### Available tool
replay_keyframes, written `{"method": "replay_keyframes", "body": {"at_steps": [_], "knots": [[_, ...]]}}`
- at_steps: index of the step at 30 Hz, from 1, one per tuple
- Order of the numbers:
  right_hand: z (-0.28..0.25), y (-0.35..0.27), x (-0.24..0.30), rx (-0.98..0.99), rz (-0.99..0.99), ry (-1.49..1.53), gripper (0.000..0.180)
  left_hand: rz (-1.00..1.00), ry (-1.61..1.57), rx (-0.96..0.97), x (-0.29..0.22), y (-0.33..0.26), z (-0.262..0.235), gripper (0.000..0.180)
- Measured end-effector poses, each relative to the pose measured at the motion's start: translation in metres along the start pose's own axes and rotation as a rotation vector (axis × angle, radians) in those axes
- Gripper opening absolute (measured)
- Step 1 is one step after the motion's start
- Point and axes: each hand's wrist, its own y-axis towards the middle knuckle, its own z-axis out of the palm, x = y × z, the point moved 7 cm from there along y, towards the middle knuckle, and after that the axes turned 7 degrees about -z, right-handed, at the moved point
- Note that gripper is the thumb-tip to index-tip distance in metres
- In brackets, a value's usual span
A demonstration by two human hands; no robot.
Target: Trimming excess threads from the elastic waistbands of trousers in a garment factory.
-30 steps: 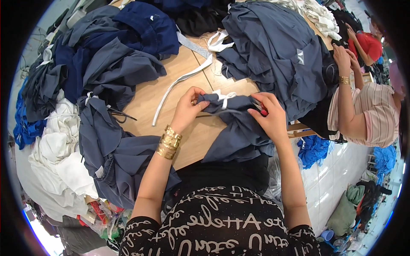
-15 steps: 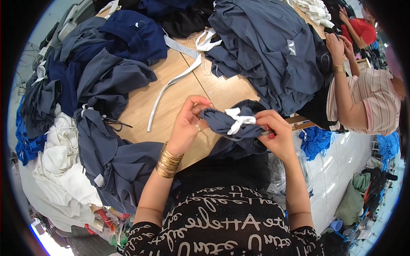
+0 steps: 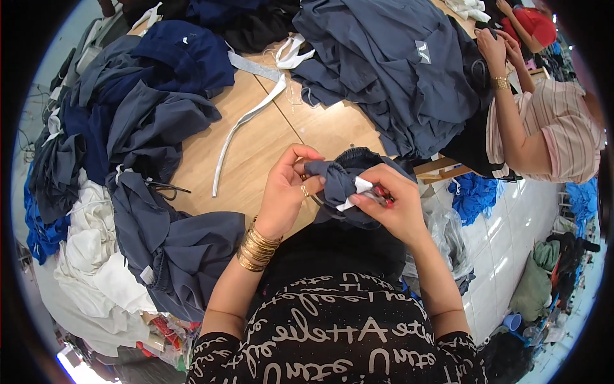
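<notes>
Gray clothes heap on the counter's left edge, then a loose white strip, then the left hand, grip pinched on a dark gray garment by the near edge. Right hand's grip has its white tie plus a red-handled tool.

Beyond the hands, bare tabletop leaves a passage, a white strip lying across it; dark garments block the left, a grey heap the right.
</notes>
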Motion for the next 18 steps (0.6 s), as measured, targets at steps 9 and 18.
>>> {"method": "replay_keyframes", "body": {"at_steps": [9, 18], "knots": [[0.014, -0.028, -0.056, -0.16, 0.755, 0.801, 0.015, -0.119, 0.116, -0.157, 0.021, -0.003, 0.011, 0.023], [-0.019, -0.021, -0.032, -0.379, 0.377, 0.446, 0.012, -0.104, -0.188, -0.132, 0.022, -0.004, -0.004, 0.025]]}}
